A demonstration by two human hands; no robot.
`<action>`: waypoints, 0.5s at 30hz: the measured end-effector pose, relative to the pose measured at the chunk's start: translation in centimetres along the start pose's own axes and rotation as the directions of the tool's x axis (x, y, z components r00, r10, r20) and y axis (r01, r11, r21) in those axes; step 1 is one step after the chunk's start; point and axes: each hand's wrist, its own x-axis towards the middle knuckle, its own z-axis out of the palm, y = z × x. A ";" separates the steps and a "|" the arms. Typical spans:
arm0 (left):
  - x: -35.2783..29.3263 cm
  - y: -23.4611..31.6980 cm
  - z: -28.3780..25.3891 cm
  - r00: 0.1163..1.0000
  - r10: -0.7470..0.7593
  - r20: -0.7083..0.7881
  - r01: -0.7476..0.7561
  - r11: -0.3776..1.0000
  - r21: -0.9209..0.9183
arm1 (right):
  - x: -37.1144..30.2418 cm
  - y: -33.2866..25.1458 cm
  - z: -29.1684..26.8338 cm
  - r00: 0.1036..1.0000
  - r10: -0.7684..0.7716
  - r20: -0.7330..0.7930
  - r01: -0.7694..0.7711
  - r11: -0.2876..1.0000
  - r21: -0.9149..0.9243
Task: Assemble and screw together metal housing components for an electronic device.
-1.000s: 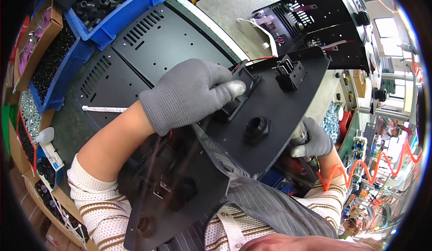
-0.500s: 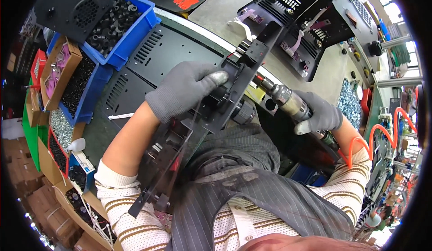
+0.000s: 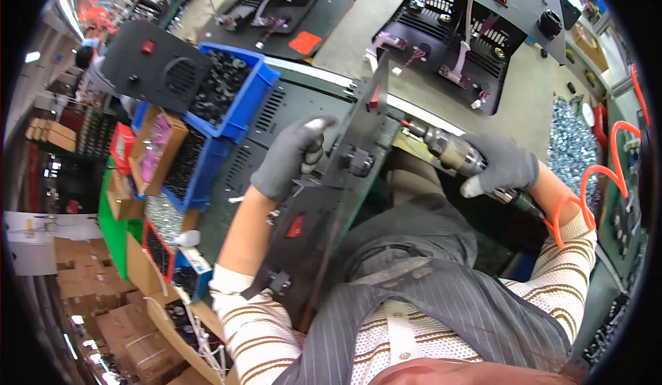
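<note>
My right hand (image 3: 503, 164), in a grey glove, is wrapped round a pneumatic screwdriver (image 3: 460, 154). Its tip points left toward a black metal panel (image 3: 362, 126), apart from it. The panel carries a red rocker switch and a black knob and stands tilted on the bench edge. Just left of it is my left hand (image 3: 289, 157), also gloved, with curled fingers and a raised thumb. Whatever those fingers hold, if anything, is hidden. A second black panel (image 3: 296, 247) with a red switch and a knob leans by my left forearm.
Blue bins (image 3: 241, 109) of black parts stand at the left, near a cardboard box (image 3: 165, 150) of pink-wired pieces. Flat slotted black plates (image 3: 289, 105) lie on the bench. Beyond are black housings (image 3: 448, 47) with wiring. Silver screws (image 3: 572, 136) are heaped at right, beside a red coiled hose (image 3: 589, 178).
My left hand has come off the face of the panel and its fingers have curled. The panel has turned, now showing its switch and knob. The screwdriver tip has drawn away from it.
</note>
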 end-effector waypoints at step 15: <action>-5.3 -1.7 -3.0 0.972 -0.016 -0.234 -0.160 0.685 -0.710 | -2.3 -3.5 8.2 0.950 -0.203 -0.236 0.309 0.713 0.629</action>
